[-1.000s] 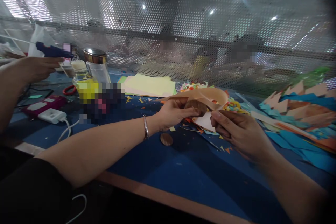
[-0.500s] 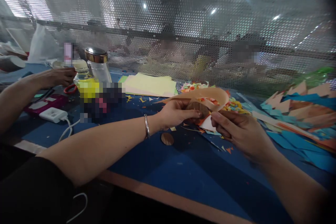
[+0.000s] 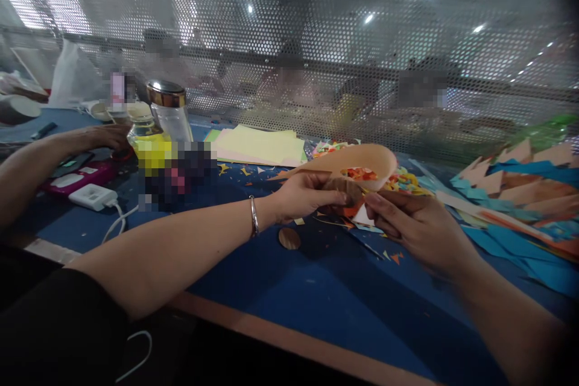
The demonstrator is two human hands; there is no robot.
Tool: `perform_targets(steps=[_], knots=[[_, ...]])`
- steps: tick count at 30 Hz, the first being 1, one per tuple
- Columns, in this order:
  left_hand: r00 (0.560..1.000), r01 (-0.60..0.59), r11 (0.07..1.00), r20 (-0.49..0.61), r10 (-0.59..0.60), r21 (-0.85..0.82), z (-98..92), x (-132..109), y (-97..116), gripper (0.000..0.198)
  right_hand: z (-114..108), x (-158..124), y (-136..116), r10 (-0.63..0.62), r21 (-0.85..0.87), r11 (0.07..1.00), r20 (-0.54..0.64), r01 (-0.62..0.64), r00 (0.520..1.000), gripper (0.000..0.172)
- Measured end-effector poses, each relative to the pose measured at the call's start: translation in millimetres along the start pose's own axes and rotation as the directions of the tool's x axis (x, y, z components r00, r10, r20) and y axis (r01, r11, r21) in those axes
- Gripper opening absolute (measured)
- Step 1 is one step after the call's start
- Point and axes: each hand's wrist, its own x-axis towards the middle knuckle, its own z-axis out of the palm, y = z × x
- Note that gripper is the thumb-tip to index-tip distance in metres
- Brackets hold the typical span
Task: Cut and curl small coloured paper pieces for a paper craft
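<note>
My left hand (image 3: 304, 198) is closed on a brown round disc (image 3: 344, 191) with a wood-like grain, thumb on its near side. A peach paper strip (image 3: 362, 160) curls in a loop above the disc, its long tail passing behind my left hand. My right hand (image 3: 404, 217) pinches the strip's end between thumb and fingertips, close beside the disc. On the blue table below my hands lies a second brown disc (image 3: 289, 238). Behind the loop is a heap of coloured paper scraps (image 3: 409, 183).
Stacked paper sheets (image 3: 253, 143) lie at the back. At left are a lidded jar (image 3: 169, 111), a yellow-labelled bottle (image 3: 147, 145), a white plug (image 3: 93, 196) with cable, and another person's hand (image 3: 106, 136). Folded blue and peach paper pieces (image 3: 520, 178) lie right. Perforated metal screen (image 3: 280, 24) stands behind.
The peach strip's loop has turned and opened wider, showing scraps through it. My hands have barely moved. The other person's hand at left has shifted, uncovering a dark object behind that arm.
</note>
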Motion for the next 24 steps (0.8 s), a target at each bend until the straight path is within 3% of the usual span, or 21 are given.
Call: perform_targets(steps=[8, 13, 17, 24], knots=[[1.0, 0.005, 0.997, -0.03, -0.003, 0.071, 3.3, -1, 3, 0.013, -5, 1, 1, 0.058, -0.112, 0.992, 0.034, -0.054, 0.998, 0.073], [0.998, 0.039, 0.992, -0.063, -0.032, 0.118, 4.2, -4, 6, 0.01, -7, 2, -7, 0.001, -0.18, 0.984, 0.056, 0.009, 0.998, 0.076], [0.999, 0.03, 0.984, -0.047, -0.022, 0.176, 3.3, -4, 6, 0.012, -9, 3, -6, -0.051, -0.205, 0.977, 0.075, 0.065, 0.996, 0.072], [0.999, 0.024, 0.979, -0.032, -0.018, 0.203, 0.9, -3, 6, 0.014, -8, 2, -8, -0.024, -0.169, 0.985, 0.07, 0.036, 0.997, 0.066]])
